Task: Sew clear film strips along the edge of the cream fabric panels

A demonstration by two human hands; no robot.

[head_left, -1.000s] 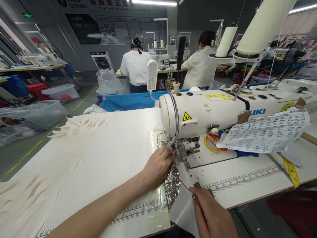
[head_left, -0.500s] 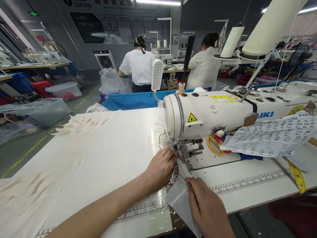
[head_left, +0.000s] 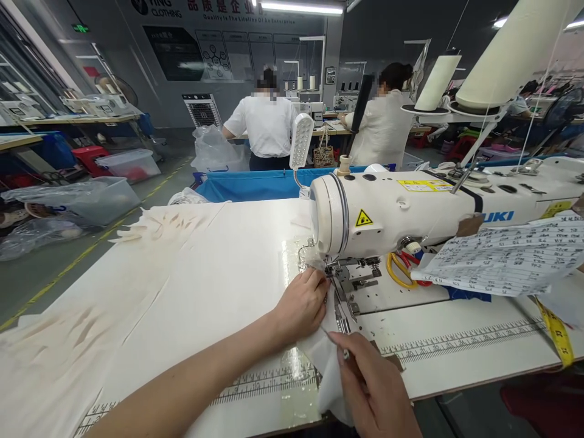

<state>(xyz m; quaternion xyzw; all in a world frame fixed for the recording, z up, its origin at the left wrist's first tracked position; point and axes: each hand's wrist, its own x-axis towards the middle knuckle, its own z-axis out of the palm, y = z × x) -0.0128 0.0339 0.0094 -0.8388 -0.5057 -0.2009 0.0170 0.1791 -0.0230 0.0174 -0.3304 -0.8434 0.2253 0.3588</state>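
L hand [head_left: 303, 302] pressing white cloth [head_left: 326, 359] flat, grip together, fingers right by needle [head_left: 335, 286] – could be getting poked. R hand [head_left: 371, 389] grip pinching thin tool; cloth could be slipping crooked.

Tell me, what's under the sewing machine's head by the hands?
Under the sewing machine sits the presser foot on white fabric, which both hands pinch. The needle plate beneath is covered.
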